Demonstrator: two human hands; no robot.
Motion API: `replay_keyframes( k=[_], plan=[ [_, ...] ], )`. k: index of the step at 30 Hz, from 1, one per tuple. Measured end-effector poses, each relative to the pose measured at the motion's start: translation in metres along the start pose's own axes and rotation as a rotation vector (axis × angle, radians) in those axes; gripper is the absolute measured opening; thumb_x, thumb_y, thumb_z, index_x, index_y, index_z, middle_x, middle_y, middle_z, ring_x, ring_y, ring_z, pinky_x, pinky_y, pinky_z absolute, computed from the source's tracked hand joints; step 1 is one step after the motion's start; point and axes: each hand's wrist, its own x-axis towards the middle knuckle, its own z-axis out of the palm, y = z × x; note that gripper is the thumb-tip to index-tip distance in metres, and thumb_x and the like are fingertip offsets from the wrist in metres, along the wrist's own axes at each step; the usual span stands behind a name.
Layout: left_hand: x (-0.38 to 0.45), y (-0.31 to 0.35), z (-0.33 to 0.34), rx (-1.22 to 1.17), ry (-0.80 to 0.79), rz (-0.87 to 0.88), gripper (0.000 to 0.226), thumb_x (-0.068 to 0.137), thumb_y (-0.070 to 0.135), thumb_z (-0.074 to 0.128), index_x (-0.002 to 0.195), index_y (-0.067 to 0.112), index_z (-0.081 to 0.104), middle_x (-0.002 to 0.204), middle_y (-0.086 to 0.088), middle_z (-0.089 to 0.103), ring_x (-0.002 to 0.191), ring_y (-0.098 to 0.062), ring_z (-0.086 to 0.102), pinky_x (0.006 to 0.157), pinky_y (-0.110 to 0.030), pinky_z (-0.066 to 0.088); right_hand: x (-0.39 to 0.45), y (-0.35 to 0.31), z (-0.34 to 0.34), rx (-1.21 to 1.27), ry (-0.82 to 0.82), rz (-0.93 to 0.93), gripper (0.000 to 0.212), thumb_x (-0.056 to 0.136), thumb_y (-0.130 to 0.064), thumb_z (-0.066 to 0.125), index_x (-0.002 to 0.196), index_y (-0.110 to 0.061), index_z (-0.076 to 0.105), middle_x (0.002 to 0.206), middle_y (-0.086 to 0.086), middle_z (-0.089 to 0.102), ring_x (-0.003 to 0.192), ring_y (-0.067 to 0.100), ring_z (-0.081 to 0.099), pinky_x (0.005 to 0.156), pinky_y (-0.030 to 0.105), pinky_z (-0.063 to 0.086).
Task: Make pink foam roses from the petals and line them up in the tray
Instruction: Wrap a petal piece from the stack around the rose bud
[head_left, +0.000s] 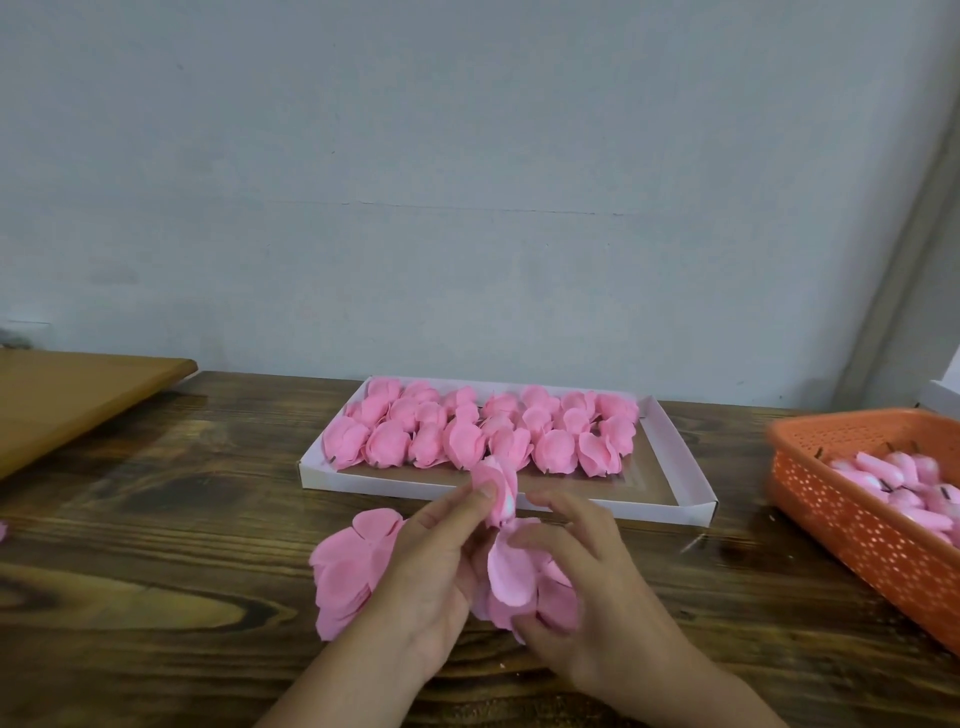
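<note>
The left hand (441, 561) pinched a half-made rose (497, 493) between thumb and fingertips, its long axis upright and leaning slightly toward one o'clock; the right hand (587, 587) was closed loosely on a loose petal (511, 569) held just below the rose, at its six o'clock, touching or nearly touching its base; a stack of spare petals (345, 566) lay on the table (156, 519) at nine o'clock from the left hand, partly under it. The tray (675, 462) sat at twelve o'clock from both hands, near them; finished roses (467, 431) filled its far three rows, and the bare strip ran along the near edge. Judging by this, the rose would travel straight forward, and the left hand, already holding it, was the nearer; an orange basket (857, 519) of rose cores stood at three o'clock.
</note>
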Motion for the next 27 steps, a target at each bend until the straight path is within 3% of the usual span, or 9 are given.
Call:
replay_keyframes(
  k=[2,4,6,8,11,15,20,23,27],
  plan=[
    [0.001,-0.002,-0.003,0.026,-0.021,-0.005,0.030,0.091,0.026,0.066,0.096,-0.003,0.058,0.105,-0.034,0.065,0.110,-0.062,0.058,0.063,-0.045,0.057,0.003,-0.003,0.002,0.005,0.074,-0.017,0.036,0.085,-0.029,0.071,0.118,-0.029,0.060,0.146,-0.013,0.039,0.130,0.018,0.047,0.095,0.036,0.050],
    [0.002,-0.003,-0.003,0.021,0.028,0.016,0.039,0.085,0.022,0.071,0.107,-0.009,0.063,0.113,-0.037,0.066,0.108,-0.058,0.063,0.081,-0.059,0.058,0.005,-0.005,0.001,0.058,0.159,-0.033,0.015,0.094,-0.028,0.064,0.108,-0.028,0.068,0.142,-0.011,0.047,0.126,0.020,0.052,0.087,0.035,0.051],
    [0.003,-0.003,-0.003,-0.006,0.076,0.050,0.042,0.077,0.018,0.076,0.111,-0.006,0.070,0.107,-0.030,0.072,0.098,-0.043,0.073,0.089,-0.049,0.060,0.004,-0.007,0.001,0.156,0.212,0.064,0.018,0.093,-0.025,0.066,0.106,-0.033,0.072,0.137,-0.013,0.051,0.126,0.017,0.053,0.091,0.028,0.049],
    [0.003,-0.005,-0.002,0.019,0.081,0.086,0.039,0.072,0.019,0.078,0.105,-0.002,0.074,0.098,-0.023,0.075,0.086,-0.030,0.075,0.078,-0.037,0.063,0.003,-0.009,0.000,0.269,0.214,0.213,0.023,0.091,-0.022,0.068,0.106,-0.038,0.074,0.132,-0.015,0.053,0.127,0.013,0.052,0.097,0.021,0.045],
    [0.004,-0.010,-0.003,0.073,0.052,0.097,0.037,0.076,0.018,0.078,0.108,0.001,0.074,0.103,-0.024,0.075,0.096,-0.035,0.075,0.081,-0.038,0.063,0.005,-0.013,-0.001,0.407,0.214,0.375,0.016,0.091,-0.028,0.066,0.094,-0.040,0.077,0.124,-0.016,0.056,0.124,0.011,0.052,0.098,0.024,0.046],
    [0.004,-0.013,-0.003,0.140,-0.008,0.081,0.026,0.088,0.009,0.072,0.113,0.003,0.073,0.110,-0.022,0.075,0.105,-0.034,0.073,0.091,-0.041,0.060,0.009,-0.017,-0.004,0.552,0.290,0.512,0.014,0.083,-0.031,0.066,0.082,-0.040,0.077,0.113,-0.020,0.057,0.115,0.009,0.060,0.087,0.032,0.054],
    [0.002,-0.016,-0.001,0.204,-0.049,0.070,0.027,0.087,0.008,0.074,0.114,0.005,0.074,0.112,-0.017,0.076,0.107,-0.029,0.073,0.089,-0.035,0.061,0.011,-0.016,-0.005,0.746,0.345,0.597,0.013,0.086,-0.025,0.070,0.079,-0.020,0.079,0.115,0.008,0.063,0.106,0.015,0.066,0.081,0.029,0.055],
    [0.001,-0.016,0.000,0.221,-0.042,0.084,0.022,0.088,0.007,0.073,0.110,0.008,0.077,0.111,-0.017,0.076,0.106,-0.031,0.073,0.092,-0.037,0.060,0.011,-0.018,-0.007,0.815,0.317,0.667,0.019,0.089,-0.031,0.068,0.083,-0.015,0.077,0.109,0.009,0.070,0.101,0.021,0.068,0.078,0.029,0.054],
    [0.001,-0.017,0.001,0.249,-0.064,0.107,0.025,0.082,0.018,0.078,0.106,0.013,0.078,0.111,-0.016,0.076,0.106,-0.030,0.073,0.089,-0.036,0.060,0.013,-0.020,-0.008,0.899,0.314,0.705,0.025,0.085,-0.031,0.062,0.082,-0.010,0.075,0.087,0.016,0.074,0.075,0.017,0.066,0.067,0.024,0.052]
  ],
)
